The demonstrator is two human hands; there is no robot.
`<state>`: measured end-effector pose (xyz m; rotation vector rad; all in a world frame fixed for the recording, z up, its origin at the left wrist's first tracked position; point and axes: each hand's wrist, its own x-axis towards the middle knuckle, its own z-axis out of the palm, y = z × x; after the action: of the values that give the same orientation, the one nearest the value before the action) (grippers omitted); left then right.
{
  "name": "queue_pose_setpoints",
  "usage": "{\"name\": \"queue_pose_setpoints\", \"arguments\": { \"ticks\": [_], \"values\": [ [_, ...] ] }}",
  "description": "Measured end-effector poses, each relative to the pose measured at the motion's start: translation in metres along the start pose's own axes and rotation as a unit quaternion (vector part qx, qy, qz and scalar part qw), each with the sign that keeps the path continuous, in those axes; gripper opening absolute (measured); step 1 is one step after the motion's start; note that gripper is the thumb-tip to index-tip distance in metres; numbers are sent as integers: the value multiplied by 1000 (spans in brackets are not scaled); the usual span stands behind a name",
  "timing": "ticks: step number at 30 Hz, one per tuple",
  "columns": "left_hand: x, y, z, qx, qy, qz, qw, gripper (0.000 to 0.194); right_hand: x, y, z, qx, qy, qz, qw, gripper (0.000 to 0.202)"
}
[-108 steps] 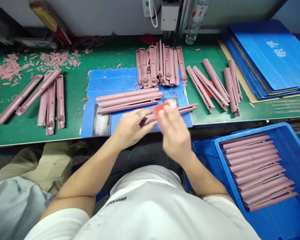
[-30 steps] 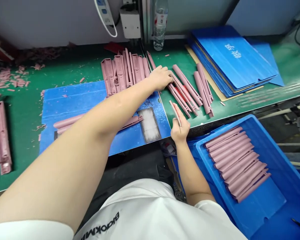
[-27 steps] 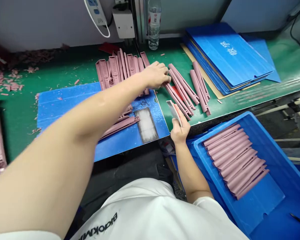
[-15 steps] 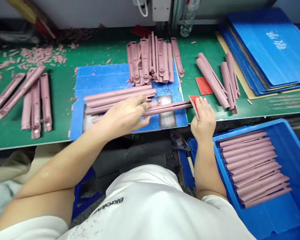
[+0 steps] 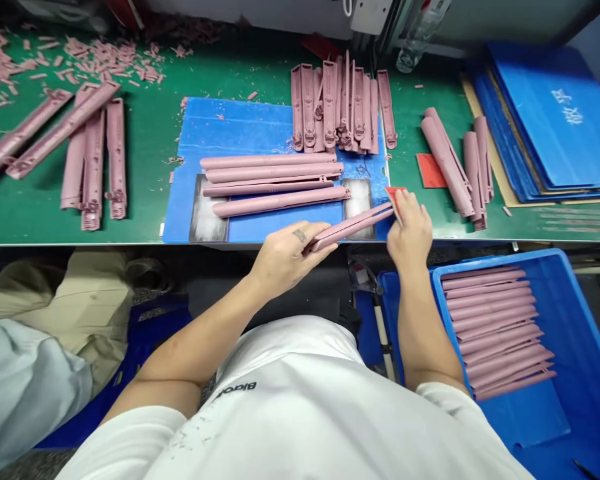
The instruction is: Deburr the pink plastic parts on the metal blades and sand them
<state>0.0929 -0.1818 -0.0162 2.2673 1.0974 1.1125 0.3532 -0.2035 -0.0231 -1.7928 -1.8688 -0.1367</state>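
Observation:
My left hand (image 5: 293,259) grips the near end of a long pink plastic casing (image 5: 353,227), shaped like a hair straightener shell, above the table's front edge. The casing slants up to the right. At its far end, my right hand (image 5: 410,230) pinches a folded piece of red sandpaper (image 5: 395,197) against or very near the tip; exact contact is hard to make out. Just beyond my left hand, several similar casings (image 5: 275,175) lie side by side on a blue board (image 5: 240,123). A denser group of casings (image 5: 330,100) stands at the board's back right.
Pink scraps (image 5: 100,60) and loose casings (image 5: 93,157) lie at left. Further casings (image 5: 445,160) and a red square (image 5: 431,171) are at right, beside stacked blue sheets (image 5: 560,133). A blue bin (image 5: 580,320) holds rows of casings below. Another person's sleeve (image 5: 30,387) shows at left.
My left hand has come away from the row of casings toward the table's front edge, bringing one casing with it. My right hand stays at that casing's far end. The camera view has shifted.

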Motion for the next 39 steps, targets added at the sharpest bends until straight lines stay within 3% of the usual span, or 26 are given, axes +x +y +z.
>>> {"name": "queue_pose_setpoints", "arguments": {
  "ticks": [4,5,8,9,13,14,18,20,22,25,28,30,32,34,37,39],
  "values": [
    [-3,1,2,-2,-5,19,1000,26,-6,0,0,40,-67,-136,988,70],
    [-3,1,3,-3,1,28,1000,26,-5,3,1,34,-67,-121,990,71],
    [-2,2,4,6,27,57,998,29,0,15,4,-10,-22,43,999,73],
    [-2,2,4,8,33,65,997,30,0,15,4,-11,-17,58,998,73],
    [-3,3,2,6,2,42,999,29,-5,9,1,43,-97,-95,990,70],
    [-3,2,2,4,-11,30,999,30,-4,15,2,36,-76,-92,992,69],
    [-1,-5,-1,15,-9,16,1000,32,14,74,19,-59,-46,136,988,75],
    [2,-12,-4,39,-4,-1,999,33,20,99,30,-58,-47,151,986,76],
    [3,-17,-8,52,-19,-42,998,37,20,109,37,-34,-45,111,992,77],
    [-1,-20,-11,44,-68,-59,995,42,18,99,39,-15,-51,92,994,79],
    [-4,-16,-10,31,-88,-27,995,41,15,64,28,-14,-52,122,991,79],
    [-3,-13,-8,26,-91,-40,995,38,8,30,17,13,-43,47,998,76],
    [-1,-9,-8,19,-98,-57,993,38,1,0,9,58,-54,-99,992,74],
    [1,-7,-10,12,-96,-57,994,37,0,-13,5,78,-76,-177,978,73],
    [1,-5,-11,8,-68,-39,997,37,6,-6,7,28,-38,-54,997,73],
    [0,-4,-10,8,-56,-24,998,38,7,0,7,27,-33,-35,998,72]
  ]
}}
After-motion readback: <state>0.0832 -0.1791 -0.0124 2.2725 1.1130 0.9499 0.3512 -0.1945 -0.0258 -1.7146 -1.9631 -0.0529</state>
